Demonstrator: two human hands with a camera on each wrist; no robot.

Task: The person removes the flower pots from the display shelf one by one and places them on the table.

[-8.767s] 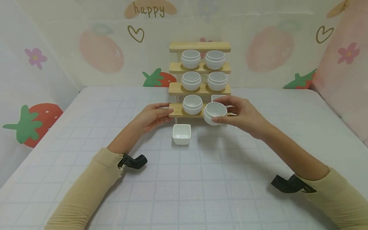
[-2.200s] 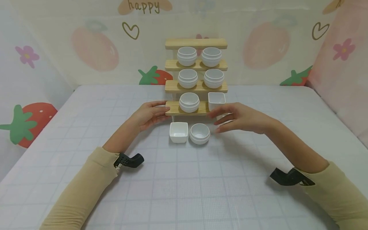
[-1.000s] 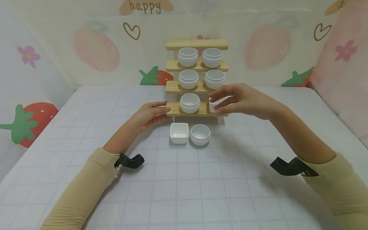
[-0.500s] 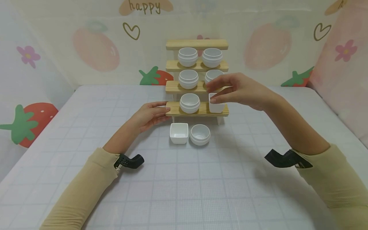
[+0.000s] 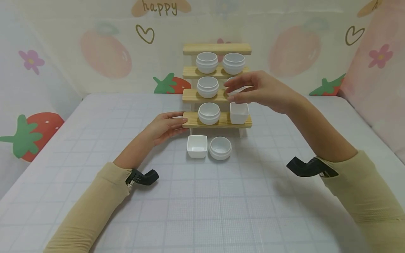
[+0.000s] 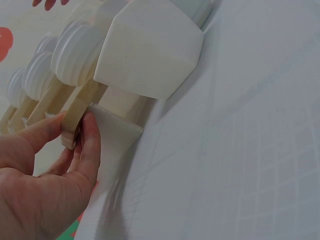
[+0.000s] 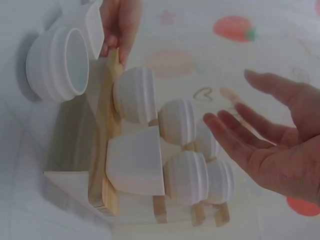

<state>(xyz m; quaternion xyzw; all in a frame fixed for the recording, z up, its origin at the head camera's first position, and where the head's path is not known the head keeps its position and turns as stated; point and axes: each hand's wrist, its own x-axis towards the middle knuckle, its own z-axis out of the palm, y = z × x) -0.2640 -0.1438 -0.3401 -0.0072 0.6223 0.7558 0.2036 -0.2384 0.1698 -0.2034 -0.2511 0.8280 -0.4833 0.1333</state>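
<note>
A tiered wooden stand bears white bowls. My left hand pinches the left end of its lowest plank between thumb and fingers. My right hand, fingers parted and holding nothing, hovers before the right-hand round bowl on the second step, partly covering it in the head view. Just below that hand, a square bowl sits at the right of the lowest step, beside a round bowl. On the table in front stand another square bowl and a round bowl, side by side.
More round bowls stand on the upper steps, while the top plank bears nothing. Behind the stand rises a patterned backdrop. A light checked cloth covers the table.
The round bowl held by my right hand earlier now stands on the table beside the square one. That hand has since risen from the lowest step to the second. My left hand stays put.
</note>
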